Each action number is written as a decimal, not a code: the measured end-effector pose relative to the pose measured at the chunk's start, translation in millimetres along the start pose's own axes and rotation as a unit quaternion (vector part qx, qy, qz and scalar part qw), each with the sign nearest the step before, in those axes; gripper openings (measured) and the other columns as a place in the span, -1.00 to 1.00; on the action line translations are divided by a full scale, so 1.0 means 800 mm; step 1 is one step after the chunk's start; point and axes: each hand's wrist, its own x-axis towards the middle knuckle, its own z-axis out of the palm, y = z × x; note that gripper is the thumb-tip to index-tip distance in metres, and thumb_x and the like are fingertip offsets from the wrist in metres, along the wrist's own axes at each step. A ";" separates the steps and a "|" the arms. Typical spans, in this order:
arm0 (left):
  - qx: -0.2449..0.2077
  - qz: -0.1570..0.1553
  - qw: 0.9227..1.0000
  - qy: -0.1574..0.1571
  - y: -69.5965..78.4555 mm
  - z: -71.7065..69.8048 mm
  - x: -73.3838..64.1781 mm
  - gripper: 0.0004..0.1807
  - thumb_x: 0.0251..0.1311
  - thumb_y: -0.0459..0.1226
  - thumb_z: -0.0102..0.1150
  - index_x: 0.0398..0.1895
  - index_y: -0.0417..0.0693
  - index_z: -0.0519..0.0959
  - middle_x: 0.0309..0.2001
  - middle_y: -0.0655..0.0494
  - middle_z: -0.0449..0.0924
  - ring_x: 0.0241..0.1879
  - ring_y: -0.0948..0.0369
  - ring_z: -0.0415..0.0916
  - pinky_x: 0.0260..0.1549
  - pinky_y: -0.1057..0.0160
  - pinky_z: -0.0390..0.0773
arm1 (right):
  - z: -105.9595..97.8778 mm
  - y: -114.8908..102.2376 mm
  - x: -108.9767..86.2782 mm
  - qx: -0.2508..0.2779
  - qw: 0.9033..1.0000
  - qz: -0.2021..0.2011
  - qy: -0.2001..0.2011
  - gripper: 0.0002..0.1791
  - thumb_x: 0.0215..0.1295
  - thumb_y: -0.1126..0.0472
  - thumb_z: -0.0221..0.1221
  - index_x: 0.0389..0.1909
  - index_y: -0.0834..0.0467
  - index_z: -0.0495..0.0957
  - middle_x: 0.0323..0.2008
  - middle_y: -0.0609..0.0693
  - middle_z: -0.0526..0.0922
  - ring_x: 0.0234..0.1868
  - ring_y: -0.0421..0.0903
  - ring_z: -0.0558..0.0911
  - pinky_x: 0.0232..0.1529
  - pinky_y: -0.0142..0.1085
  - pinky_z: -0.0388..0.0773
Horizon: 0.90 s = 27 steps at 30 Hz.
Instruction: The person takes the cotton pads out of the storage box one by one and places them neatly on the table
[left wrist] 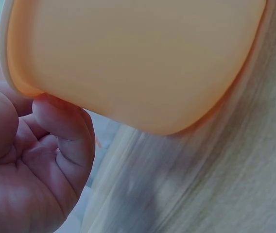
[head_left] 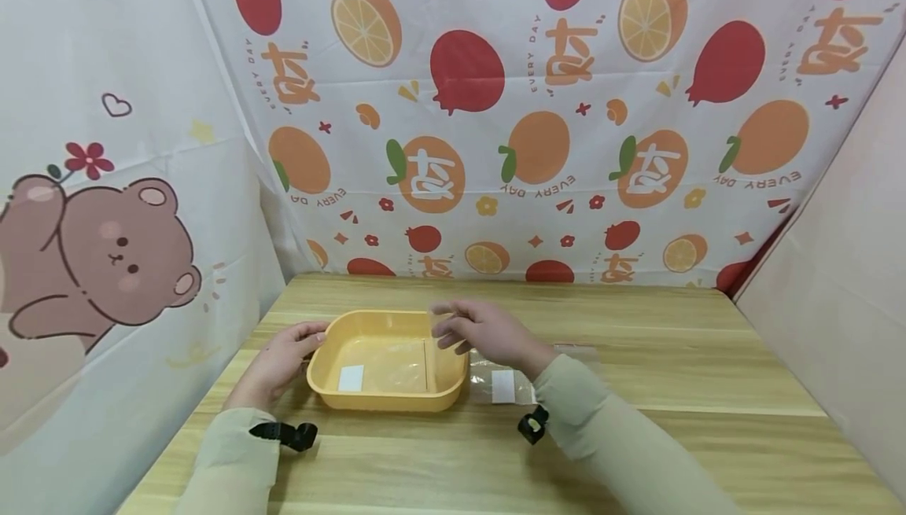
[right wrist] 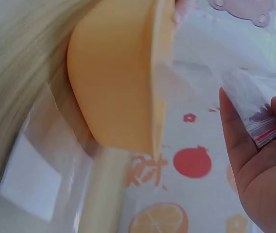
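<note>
A yellow plastic basin point(head_left: 389, 402) stands on the table. Its left rim is gripped by my left hand point(head_left: 283, 356), whose curled fingers show in the left wrist view against the basin's outer wall point(left wrist: 143, 58). Over the basin's right side is my right hand point(head_left: 495, 334). Between thumb and fingers it pinches a clear zip bag point(right wrist: 250, 102) with a red strip along its edge. Inside the basin lies a clear bag with a white label point(head_left: 351, 378). Another clear bag with a white label point(head_left: 503, 387) rests on the table, right of the basin.
The wood-grain table point(head_left: 637, 421) reaches a fruit-print cloth point(head_left: 481, 130) at the back. A bear-print cloth point(head_left: 127, 255) hangs at the left, and a pale cloth point(head_left: 835, 208) at the right.
</note>
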 end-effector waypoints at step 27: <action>0.016 -0.020 1.000 0.015 -0.006 0.001 -0.005 -0.43 0.61 -0.09 -0.12 0.49 -0.26 0.26 0.31 -0.27 0.40 0.04 0.05 0.53 -0.11 0.16 0.66 | -0.194 0.015 -0.168 -0.140 0.983 0.067 -0.103 -0.76 0.58 0.32 -0.06 -0.03 0.16 0.60 -0.19 0.24 0.65 -0.32 0.10 0.68 -0.25 -0.04 0.68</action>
